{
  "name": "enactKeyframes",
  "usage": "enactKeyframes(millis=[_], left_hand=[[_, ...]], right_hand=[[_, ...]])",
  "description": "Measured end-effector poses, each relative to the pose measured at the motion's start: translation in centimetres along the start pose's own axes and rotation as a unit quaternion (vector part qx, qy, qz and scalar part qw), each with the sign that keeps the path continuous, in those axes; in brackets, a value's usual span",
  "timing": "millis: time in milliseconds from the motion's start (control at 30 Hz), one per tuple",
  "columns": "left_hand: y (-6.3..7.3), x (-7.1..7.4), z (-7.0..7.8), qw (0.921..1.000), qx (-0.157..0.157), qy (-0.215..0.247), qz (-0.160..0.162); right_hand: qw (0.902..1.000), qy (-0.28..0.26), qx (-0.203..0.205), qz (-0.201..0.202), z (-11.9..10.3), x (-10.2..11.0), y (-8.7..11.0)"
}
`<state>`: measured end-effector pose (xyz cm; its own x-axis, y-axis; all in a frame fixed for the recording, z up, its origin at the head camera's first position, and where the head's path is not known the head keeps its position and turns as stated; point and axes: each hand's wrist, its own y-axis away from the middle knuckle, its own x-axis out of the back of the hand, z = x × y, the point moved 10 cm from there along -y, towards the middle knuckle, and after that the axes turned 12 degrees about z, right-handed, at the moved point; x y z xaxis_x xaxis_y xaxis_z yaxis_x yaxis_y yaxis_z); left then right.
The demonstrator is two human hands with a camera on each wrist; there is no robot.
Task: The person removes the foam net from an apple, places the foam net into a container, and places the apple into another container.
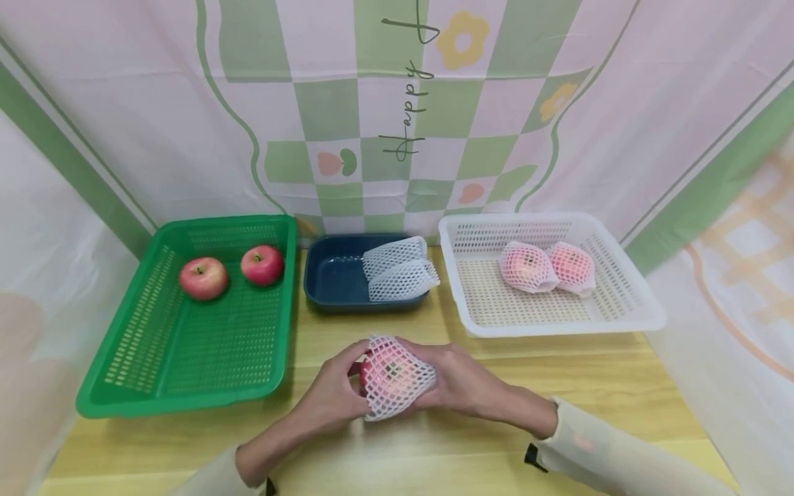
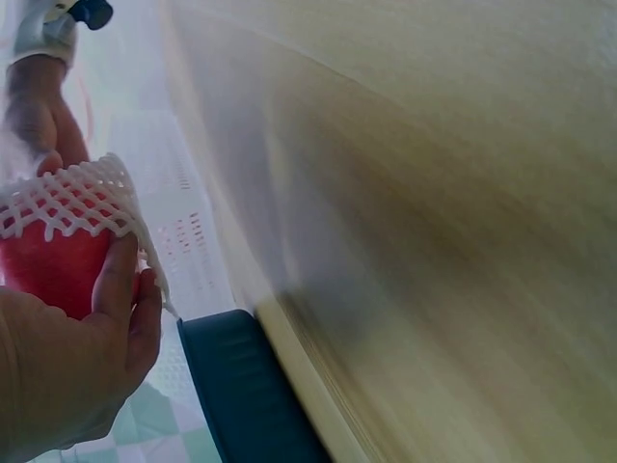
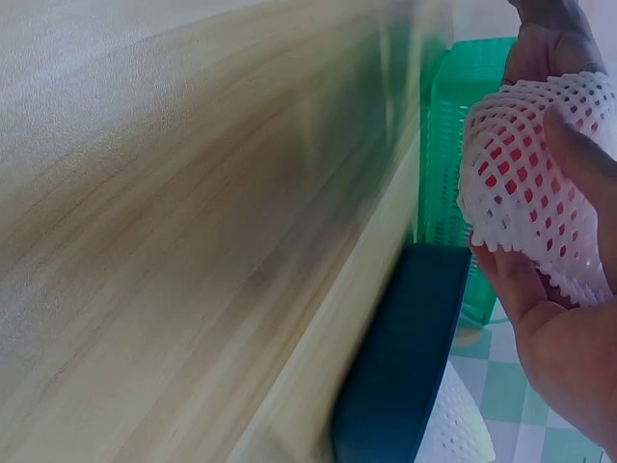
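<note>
Both hands hold one red apple [image 1: 364,375] over the front middle of the table. A white foam net sleeve [image 1: 397,386] covers most of the apple; bare red skin shows on its left side. My left hand [image 1: 335,389] grips that bare side, thumb and fingers around it. On the other side, my right hand [image 1: 455,379] holds the netted part, its thumb lying over the mesh in the right wrist view. From the left wrist, the net's edge [image 2: 72,227] crosses the apple near my left fingertips [image 2: 120,256].
A green basket [image 1: 288,310] at left holds two bare apples [image 1: 203,278]. Behind the hands, a dark blue tray [image 1: 331,303] contains foam net sleeves [image 1: 400,272]. The white basket [image 1: 465,303] at right holds two netted apples [image 1: 527,266]. A patterned curtain [image 1: 391,110] hangs behind.
</note>
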<state>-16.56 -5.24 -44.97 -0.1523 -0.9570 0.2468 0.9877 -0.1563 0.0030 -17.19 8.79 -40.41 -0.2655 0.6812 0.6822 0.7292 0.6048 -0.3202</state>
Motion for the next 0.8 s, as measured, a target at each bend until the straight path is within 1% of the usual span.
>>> enactKeyframes(millis=[167, 367, 667, 800], left_hand=[[0.0, 0.2, 0.0, 1.0, -0.003, 0.001, 0.006], [0.1, 0.6, -0.1, 0.9999, 0.002, -0.002, 0.014], [0.2, 0.9, -0.4, 0.9997, 0.015, 0.001, 0.018], [0.2, 1.1, -0.4, 0.9994, 0.013, -0.019, 0.024]], right_hand=[[1.0, 0.002, 0.0, 0.006, 0.0, 0.1, 0.0], [0.9999, 0.004, 0.001, 0.012, 0.0, 0.3, 0.0], [0.9992, -0.007, 0.029, 0.026, -0.3, 0.6, 0.1], [0.9991, -0.001, 0.03, 0.03, -0.1, 0.9, 0.2]])
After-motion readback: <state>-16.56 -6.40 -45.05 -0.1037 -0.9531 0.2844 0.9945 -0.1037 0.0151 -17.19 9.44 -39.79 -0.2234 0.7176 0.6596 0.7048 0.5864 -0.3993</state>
